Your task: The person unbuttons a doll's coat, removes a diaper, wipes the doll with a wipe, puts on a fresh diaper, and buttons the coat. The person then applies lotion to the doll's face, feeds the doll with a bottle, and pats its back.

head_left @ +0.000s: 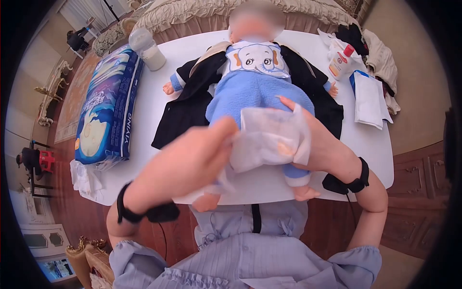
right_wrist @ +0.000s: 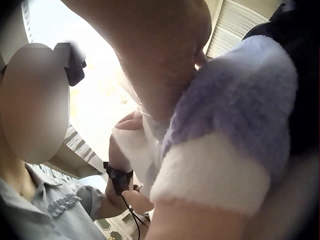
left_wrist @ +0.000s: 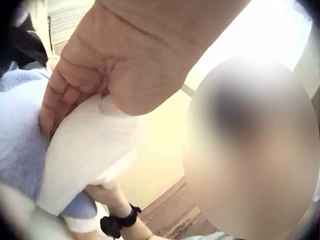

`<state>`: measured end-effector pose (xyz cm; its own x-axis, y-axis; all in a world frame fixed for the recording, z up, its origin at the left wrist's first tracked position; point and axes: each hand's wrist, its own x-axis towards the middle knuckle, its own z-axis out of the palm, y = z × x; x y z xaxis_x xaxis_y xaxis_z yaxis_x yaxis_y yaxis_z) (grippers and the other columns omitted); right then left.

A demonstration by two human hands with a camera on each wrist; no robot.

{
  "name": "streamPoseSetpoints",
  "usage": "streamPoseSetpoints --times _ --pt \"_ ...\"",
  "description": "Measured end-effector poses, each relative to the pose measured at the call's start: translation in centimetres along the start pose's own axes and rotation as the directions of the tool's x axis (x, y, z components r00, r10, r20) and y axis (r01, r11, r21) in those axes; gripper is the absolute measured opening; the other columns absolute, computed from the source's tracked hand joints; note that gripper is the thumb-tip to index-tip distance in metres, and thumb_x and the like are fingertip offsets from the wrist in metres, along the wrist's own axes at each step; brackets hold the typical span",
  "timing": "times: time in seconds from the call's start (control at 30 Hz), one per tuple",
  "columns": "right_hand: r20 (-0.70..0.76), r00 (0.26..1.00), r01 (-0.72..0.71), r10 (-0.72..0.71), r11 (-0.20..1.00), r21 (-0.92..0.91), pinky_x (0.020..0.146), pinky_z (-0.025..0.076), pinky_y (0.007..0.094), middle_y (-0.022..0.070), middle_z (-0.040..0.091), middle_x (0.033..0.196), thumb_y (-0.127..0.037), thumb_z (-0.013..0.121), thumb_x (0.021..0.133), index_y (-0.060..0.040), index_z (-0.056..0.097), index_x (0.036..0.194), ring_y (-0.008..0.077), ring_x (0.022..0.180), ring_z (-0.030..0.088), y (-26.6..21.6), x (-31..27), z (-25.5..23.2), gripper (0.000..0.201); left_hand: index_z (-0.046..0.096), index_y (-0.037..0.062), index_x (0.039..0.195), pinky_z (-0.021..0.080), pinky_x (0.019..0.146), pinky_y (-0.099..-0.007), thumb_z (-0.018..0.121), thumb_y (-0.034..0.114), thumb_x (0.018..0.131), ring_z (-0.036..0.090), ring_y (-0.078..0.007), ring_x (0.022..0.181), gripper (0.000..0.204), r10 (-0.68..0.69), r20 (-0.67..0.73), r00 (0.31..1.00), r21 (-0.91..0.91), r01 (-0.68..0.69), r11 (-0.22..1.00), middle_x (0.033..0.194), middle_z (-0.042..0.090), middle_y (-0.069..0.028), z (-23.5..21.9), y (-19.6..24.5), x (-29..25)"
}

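A baby doll in blue fleece clothes [head_left: 231, 94] lies on its back on a black coat [head_left: 175, 120], an elephant bib [head_left: 260, 60] on its chest. Over its legs, both hands hold a thin, partly see-through white sheet [head_left: 262, 127]. My left hand [head_left: 192, 159], blurred, pinches its left edge; in the left wrist view, the sheet [left_wrist: 90, 145] hangs from those fingers. My right hand [head_left: 320, 142] grips the other side, partly hidden by the sheet. The doll's bare feet stick out below. In the right wrist view, a white-cuffed fleece leg [right_wrist: 235, 95] is beside my right hand.
On the white table [head_left: 368, 159], a blue diaper pack [head_left: 108, 103] and a bottle [head_left: 148, 50] stand left. To the right are a red-capped bottle [head_left: 341, 62], a white-and-blue packet [head_left: 369, 101] and piled clothes [head_left: 380, 60]. Crumpled white material [head_left: 86, 180] lies at the left corner.
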<state>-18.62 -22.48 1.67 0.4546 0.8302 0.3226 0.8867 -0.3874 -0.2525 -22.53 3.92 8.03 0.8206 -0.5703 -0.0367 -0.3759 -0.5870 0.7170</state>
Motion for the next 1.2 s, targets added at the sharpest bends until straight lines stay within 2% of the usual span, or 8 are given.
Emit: streamPoseSetpoints --times 0.13,0.33,0.47,0.53,0.6,0.8,1.0,1.2 --pt "-0.177 0.984 -0.055 0.034 0.992 -0.113 0.103 0.045 0.041 0.0087 0.066 0.119 -0.016 0.067 0.079 -0.0109 0.069 0.11 0.0282 0.114 0.061 0.7 -1.0 0.2 0.031 0.053 0.0011 0.108 0.051 0.077 -0.034 0.052 0.008 0.098 0.063 -0.0158 0.083 0.012 -0.071 -0.227 0.971 -0.488 -0.05 0.871 0.092 0.063 -0.0053 -0.2 -5.0 5.0" --pt "-0.23 0.751 -0.331 0.618 0.655 0.679 0.091 0.049 0.0338 0.0121 0.069 0.113 -0.016 0.069 0.091 -0.002 0.064 0.119 0.0226 0.104 0.066 1.0 -0.2 0.4 0.032 0.057 0.0022 0.116 0.051 0.084 -0.0271 0.055 0.023 0.102 0.063 -0.0106 0.092 0.025 -0.315 -0.245 0.917 -0.903 -0.098 0.418 0.101 0.066 -0.0026 2.2 -8.7 6.9" --pt "-0.195 0.709 -0.295 0.678 0.535 0.792 0.093 0.048 0.0334 0.0097 0.067 0.117 -0.018 0.071 0.091 -0.0021 0.062 0.122 0.0177 0.107 0.063 1.0 -0.9 1.2 0.036 0.046 -0.0005 0.139 0.043 0.103 -0.0332 0.057 0.039 0.1 0.057 -0.0177 0.12 0.056 -0.098 -0.203 0.974 -0.969 -0.185 0.165 0.129 0.06 -0.011 2.5 -8.3 2.5" --pt "-0.117 0.728 -0.352 0.675 0.515 0.781 0.095 0.047 0.0325 0.0095 0.066 0.121 -0.019 0.073 0.09 -0.0031 0.06 0.126 0.0184 0.109 0.062 1.0 -1.6 1.2 0.041 0.036 -0.002 0.147 0.033 0.111 -0.0363 0.078 0.043 0.084 0.046 -0.0214 0.134 0.088 -0.325 -0.205 0.923 -0.756 0.062 0.652 0.145 0.048 -0.0127 3.8 -11.8 0.8" --pt "-0.059 0.779 -0.386 0.625 0.551 0.739 0.096 0.047 0.0324 0.01 0.066 0.121 -0.019 0.075 0.088 -0.0031 0.059 0.126 0.019 0.11 0.062 1.2 -2.4 0.9 0.045 0.043 -0.0007 0.143 0.031 0.112 -0.0365 0.087 0.034 0.075 0.044 -0.022 0.134 0.088 0.092 -0.227 0.969 -0.751 -0.235 0.617 0.144 0.048 -0.0124 5.2 -11.9 -0.6" --pt "0.021 0.947 -0.275 0.322 0.772 0.573 0.098 0.045 0.0334 0.013 0.063 0.126 -0.024 0.078 0.081 -0.0032 0.059 0.129 0.0215 0.114 0.06 1.5 -3.2 0.2 0.056 0.059 0.0008 0.128 0.036 0.107 -0.0338 0.081 0.03 0.083 0.052 -0.0189 0.121 0.058 0.044 -0.347 0.937 -0.327 -0.165 0.931 0.132 0.056 -0.0095 7.1 -10.2 -0.5" --pt "0.039 0.84 -0.341 0.541 0.472 0.813 0.1 0.043 0.0316 0.0106 0.061 0.126 -0.026 0.063 0.097 0.0001 0.055 0.132 0.0185 0.112 0.058 1.6 -3.5 0.2 0.045 0.053 -0.0028 0.128 0.048 0.096 -0.034 0.048 0.025 0.105 0.062 -0.0187 0.11 0.036 -0.351 -0.481 0.803 -0.807 -0.249 0.536 0.12 0.064 -0.011 6.3 -8.6 3.5" --pt "0.04 0.686 -0.133 0.727 0.072 0.988 0.1 0.042 0.0313 0.0075 0.059 0.128 -0.034 0.053 0.103 0.0015 0.051 0.135 0.0175 0.116 0.055 3.3 -4.1 1.4 0.048 0.053 -0.0009 0.13 0.045 0.101 -0.034 0.047 0.028 0.106 0.062 -0.0186 0.113 0.038 -0.354 -0.257 0.899 -0.955 -0.179 0.238 0.123 0.064 -0.0101 4.6 -8.6 4.6"
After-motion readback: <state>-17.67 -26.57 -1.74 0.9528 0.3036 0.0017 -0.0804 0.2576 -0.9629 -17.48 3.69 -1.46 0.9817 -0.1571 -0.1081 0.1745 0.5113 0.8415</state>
